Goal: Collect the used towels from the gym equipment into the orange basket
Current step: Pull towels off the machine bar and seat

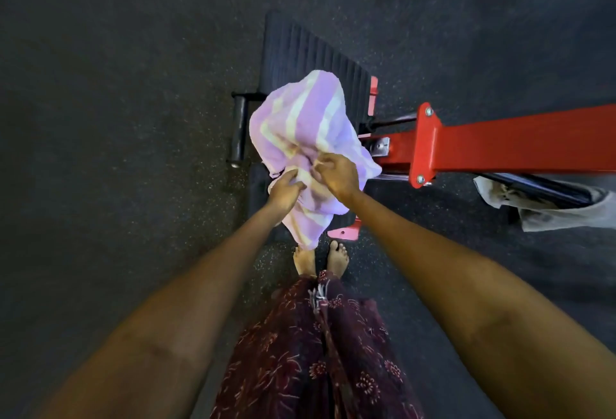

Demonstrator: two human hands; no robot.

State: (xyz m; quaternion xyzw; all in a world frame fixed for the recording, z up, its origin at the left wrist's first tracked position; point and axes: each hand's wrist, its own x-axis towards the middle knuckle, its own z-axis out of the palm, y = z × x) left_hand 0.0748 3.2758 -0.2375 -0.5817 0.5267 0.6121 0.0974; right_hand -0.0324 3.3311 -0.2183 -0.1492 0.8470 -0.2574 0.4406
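Above the ribbed footplate, your left hand and right hand both pinch the bunched purple striped towel, held up off the red machine. Basket not visible. Risk: the dangling tail could snag the frame or trip your feet.

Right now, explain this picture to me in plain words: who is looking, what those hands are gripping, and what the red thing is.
No robot here. A camera worn on a person's head looks down at their own bare arms and feet. The left hand and right hand both grip a bunched lilac towel with pale stripes. Beneath it stands a gym machine: a red-painted steel beam and a black ribbed footplate on dark speckled rubber flooring. A grey cloth lies at right. No orange basket is in view.
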